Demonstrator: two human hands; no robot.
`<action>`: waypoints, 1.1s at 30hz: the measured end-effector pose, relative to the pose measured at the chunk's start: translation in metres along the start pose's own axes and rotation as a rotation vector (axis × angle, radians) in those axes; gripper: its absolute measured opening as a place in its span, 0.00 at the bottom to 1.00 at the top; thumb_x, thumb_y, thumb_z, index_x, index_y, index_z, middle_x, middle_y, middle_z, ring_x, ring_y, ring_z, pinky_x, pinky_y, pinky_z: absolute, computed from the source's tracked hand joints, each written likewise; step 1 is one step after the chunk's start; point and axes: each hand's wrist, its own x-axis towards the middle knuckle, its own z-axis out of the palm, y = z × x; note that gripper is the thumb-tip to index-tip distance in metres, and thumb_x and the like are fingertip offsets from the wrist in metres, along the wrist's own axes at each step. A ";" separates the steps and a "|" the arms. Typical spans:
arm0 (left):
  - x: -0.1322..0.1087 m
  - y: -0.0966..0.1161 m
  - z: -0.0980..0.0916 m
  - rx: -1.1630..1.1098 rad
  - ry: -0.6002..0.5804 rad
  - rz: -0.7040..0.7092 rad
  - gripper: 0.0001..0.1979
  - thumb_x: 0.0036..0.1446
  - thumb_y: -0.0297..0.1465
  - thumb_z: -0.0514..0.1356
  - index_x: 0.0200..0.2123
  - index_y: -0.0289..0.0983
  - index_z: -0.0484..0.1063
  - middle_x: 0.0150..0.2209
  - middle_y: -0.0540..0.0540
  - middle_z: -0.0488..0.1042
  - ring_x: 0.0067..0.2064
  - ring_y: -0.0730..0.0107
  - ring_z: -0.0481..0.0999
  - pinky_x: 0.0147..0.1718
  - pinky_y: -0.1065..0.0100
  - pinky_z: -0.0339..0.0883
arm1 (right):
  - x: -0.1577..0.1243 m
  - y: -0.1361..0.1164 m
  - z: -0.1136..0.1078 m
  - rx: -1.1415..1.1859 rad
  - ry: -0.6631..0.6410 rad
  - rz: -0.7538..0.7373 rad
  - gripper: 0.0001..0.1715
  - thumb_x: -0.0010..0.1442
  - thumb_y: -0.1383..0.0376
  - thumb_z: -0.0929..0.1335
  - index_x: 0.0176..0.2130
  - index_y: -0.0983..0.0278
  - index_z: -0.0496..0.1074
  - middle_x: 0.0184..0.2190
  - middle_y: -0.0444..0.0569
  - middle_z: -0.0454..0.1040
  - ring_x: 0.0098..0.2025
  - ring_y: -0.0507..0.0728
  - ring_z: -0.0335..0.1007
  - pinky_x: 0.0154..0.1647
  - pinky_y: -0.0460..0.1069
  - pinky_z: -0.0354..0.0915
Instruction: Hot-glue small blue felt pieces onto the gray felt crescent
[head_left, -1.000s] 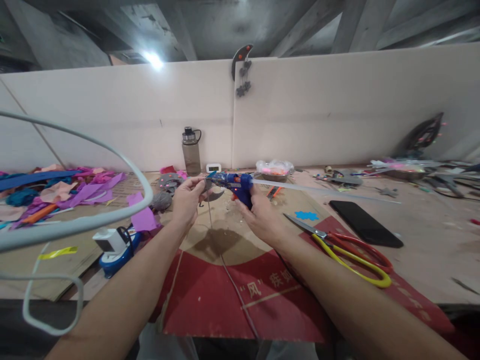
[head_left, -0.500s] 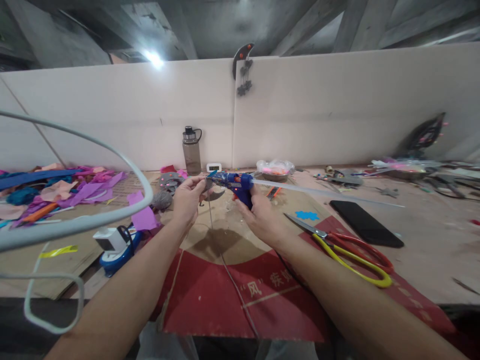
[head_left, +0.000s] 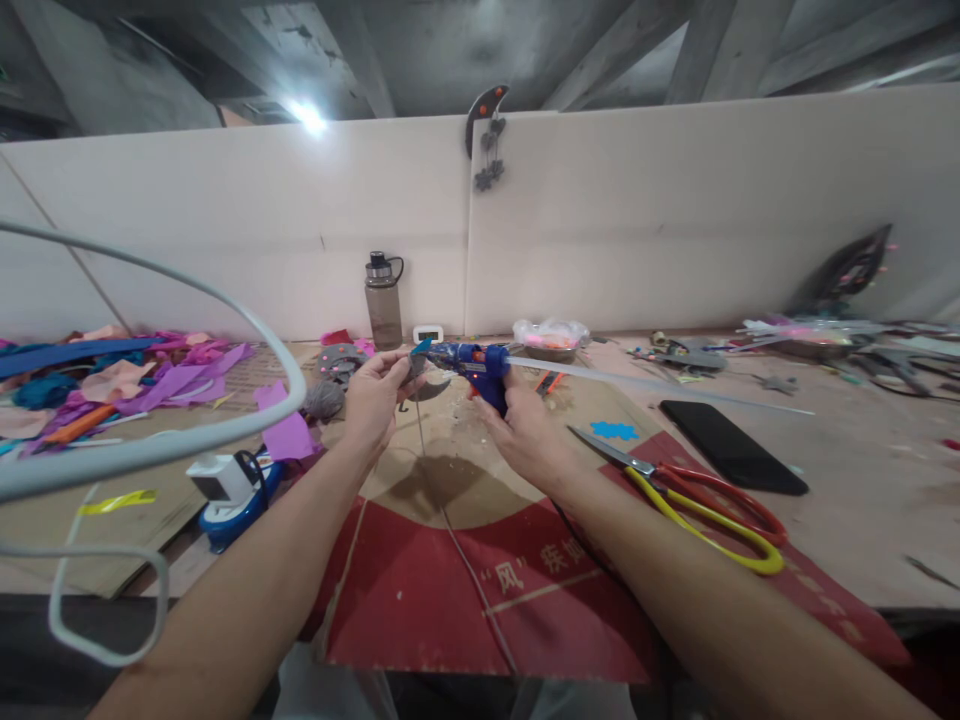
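My right hand [head_left: 525,432] has its fingers wrapped around the blue glue gun [head_left: 480,368], raised above the table [head_left: 862,480]. My left hand [head_left: 379,392] pinches a small grey piece [head_left: 417,364] at the nozzle. Red cardboard [head_left: 480,590] reads "风".

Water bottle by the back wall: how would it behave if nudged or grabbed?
The water bottle stands upright, tall and narrow, so a push near the cap would probably tip it. Its round body would likely roll once down. It looks like rigid dark plastic, probably stiff in the hand; how full it is cannot be told, so weight is uncertain.
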 end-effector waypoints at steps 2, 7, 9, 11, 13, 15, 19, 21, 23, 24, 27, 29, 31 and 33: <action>0.001 0.000 0.000 0.000 -0.001 -0.002 0.12 0.40 0.34 0.69 0.29 0.35 0.74 0.32 0.47 0.75 0.35 0.70 0.76 0.34 0.67 0.74 | 0.000 0.000 0.000 0.001 0.006 0.001 0.18 0.60 0.64 0.61 0.50 0.64 0.61 0.40 0.57 0.71 0.44 0.63 0.67 0.46 0.57 0.62; 0.002 -0.002 -0.002 0.006 -0.005 -0.006 0.12 0.42 0.34 0.68 0.31 0.35 0.75 0.32 0.47 0.76 0.35 0.68 0.77 0.35 0.66 0.74 | 0.000 0.000 -0.001 0.006 0.001 0.005 0.16 0.60 0.64 0.61 0.48 0.64 0.62 0.39 0.57 0.71 0.40 0.61 0.67 0.43 0.56 0.62; 0.002 -0.002 -0.003 0.002 -0.004 -0.007 0.12 0.42 0.33 0.68 0.31 0.35 0.74 0.32 0.47 0.76 0.35 0.68 0.77 0.35 0.66 0.74 | 0.000 0.000 -0.001 -0.002 0.004 0.008 0.15 0.60 0.64 0.61 0.47 0.65 0.62 0.38 0.56 0.71 0.39 0.61 0.67 0.42 0.56 0.62; 0.002 -0.001 -0.002 -0.004 -0.004 -0.008 0.11 0.42 0.33 0.68 0.31 0.35 0.74 0.31 0.47 0.76 0.35 0.68 0.77 0.34 0.66 0.74 | 0.000 0.000 -0.001 -0.005 0.011 0.005 0.15 0.60 0.64 0.61 0.47 0.65 0.62 0.38 0.56 0.71 0.39 0.61 0.67 0.42 0.56 0.62; 0.002 0.000 -0.002 -0.010 -0.006 -0.011 0.11 0.42 0.33 0.68 0.31 0.35 0.74 0.31 0.47 0.77 0.35 0.67 0.78 0.34 0.67 0.74 | 0.000 0.001 -0.001 -0.005 0.019 -0.007 0.15 0.60 0.65 0.61 0.48 0.65 0.62 0.39 0.57 0.71 0.40 0.61 0.67 0.42 0.56 0.62; 0.001 0.000 -0.001 -0.015 -0.010 -0.014 0.11 0.43 0.33 0.68 0.31 0.34 0.73 0.31 0.46 0.77 0.35 0.67 0.78 0.33 0.67 0.74 | 0.000 0.001 -0.001 -0.012 0.027 -0.017 0.17 0.59 0.65 0.61 0.49 0.65 0.62 0.40 0.57 0.71 0.41 0.61 0.67 0.43 0.56 0.62; 0.001 0.001 -0.001 -0.024 -0.023 -0.010 0.11 0.44 0.33 0.67 0.31 0.34 0.72 0.31 0.46 0.77 0.36 0.65 0.79 0.33 0.66 0.74 | 0.001 0.002 -0.001 -0.010 0.033 -0.022 0.19 0.59 0.65 0.61 0.50 0.66 0.62 0.42 0.58 0.71 0.42 0.62 0.67 0.45 0.57 0.62; 0.001 0.000 -0.001 -0.028 -0.029 -0.013 0.11 0.44 0.33 0.67 0.31 0.34 0.72 0.31 0.46 0.77 0.36 0.65 0.79 0.33 0.67 0.74 | 0.001 0.002 -0.001 -0.006 0.033 -0.023 0.19 0.59 0.65 0.61 0.50 0.66 0.62 0.42 0.58 0.71 0.43 0.62 0.67 0.45 0.57 0.62; 0.002 0.000 -0.002 -0.030 -0.034 -0.018 0.11 0.44 0.32 0.67 0.31 0.34 0.72 0.31 0.46 0.77 0.35 0.66 0.79 0.33 0.67 0.74 | 0.002 0.003 -0.001 -0.010 0.035 -0.019 0.19 0.59 0.65 0.61 0.50 0.66 0.62 0.42 0.58 0.71 0.43 0.63 0.67 0.45 0.58 0.62; 0.002 0.000 -0.002 -0.032 -0.036 -0.020 0.11 0.44 0.32 0.67 0.31 0.34 0.72 0.31 0.46 0.77 0.35 0.66 0.79 0.33 0.67 0.74 | 0.002 0.003 0.000 -0.011 0.037 -0.019 0.19 0.59 0.65 0.61 0.50 0.65 0.62 0.41 0.58 0.71 0.43 0.63 0.67 0.45 0.58 0.62; 0.002 0.001 -0.001 -0.039 -0.030 -0.021 0.10 0.44 0.31 0.66 0.31 0.34 0.72 0.31 0.46 0.77 0.34 0.67 0.79 0.33 0.67 0.74 | 0.002 0.004 0.000 -0.007 0.043 -0.031 0.19 0.59 0.66 0.61 0.50 0.65 0.62 0.42 0.57 0.71 0.42 0.62 0.67 0.46 0.58 0.62; 0.002 0.002 -0.001 -0.046 -0.023 -0.023 0.10 0.45 0.30 0.66 0.31 0.34 0.72 0.31 0.46 0.77 0.33 0.67 0.79 0.32 0.66 0.74 | 0.002 0.003 -0.001 -0.006 0.044 -0.030 0.19 0.59 0.66 0.61 0.50 0.65 0.62 0.41 0.57 0.71 0.42 0.61 0.67 0.46 0.57 0.62; 0.002 0.002 -0.001 -0.048 -0.024 -0.025 0.09 0.45 0.30 0.66 0.31 0.34 0.72 0.31 0.45 0.77 0.33 0.67 0.79 0.33 0.65 0.74 | 0.002 0.003 -0.001 -0.009 0.044 -0.026 0.19 0.59 0.66 0.61 0.50 0.65 0.63 0.41 0.57 0.71 0.42 0.61 0.67 0.45 0.57 0.62; 0.002 0.002 -0.001 -0.047 -0.030 -0.024 0.09 0.46 0.30 0.66 0.32 0.34 0.72 0.31 0.45 0.78 0.34 0.67 0.79 0.34 0.65 0.73 | 0.002 0.002 -0.001 -0.008 0.044 -0.029 0.19 0.59 0.66 0.61 0.50 0.65 0.63 0.42 0.57 0.71 0.43 0.61 0.67 0.46 0.58 0.62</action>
